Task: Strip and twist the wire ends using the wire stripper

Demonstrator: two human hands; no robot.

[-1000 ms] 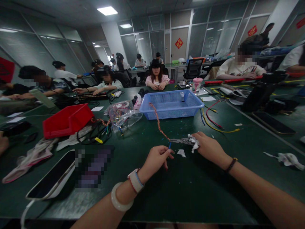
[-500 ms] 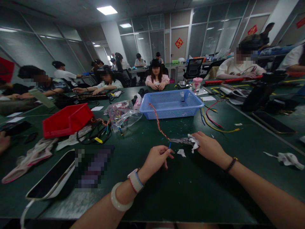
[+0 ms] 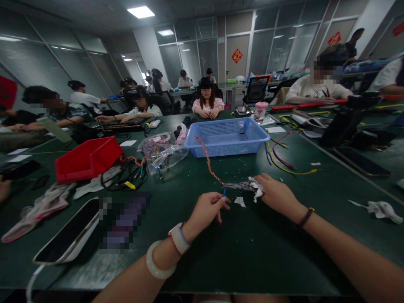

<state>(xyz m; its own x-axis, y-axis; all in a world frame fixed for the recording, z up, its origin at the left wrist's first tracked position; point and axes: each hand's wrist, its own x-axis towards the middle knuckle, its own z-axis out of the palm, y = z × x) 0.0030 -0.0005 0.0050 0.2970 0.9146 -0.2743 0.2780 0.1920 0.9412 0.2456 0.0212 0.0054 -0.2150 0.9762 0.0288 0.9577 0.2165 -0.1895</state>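
Observation:
My left hand is closed in a pinch on a short blue wire, whose end sticks up between thumb and fingers. From the right, my right hand grips a pair of pliers with white tissue bunched around the handles. The jaws point left and meet the blue wire's upper end, beside the lower end of a twisted copper-coloured braid. That braid runs up to the front of the blue basket. A torn scrap of white tissue lies between my hands.
At the left are a red bin, a clear bag of wires, a white glove and a white-edged device. Yellow and red cables lie right of the basket. A dark phone is farther right. Several people sit around.
Both hands, the wire and the pliers hold nearly the same place. At the far right, a seated person's hands and wires have shifted slightly.

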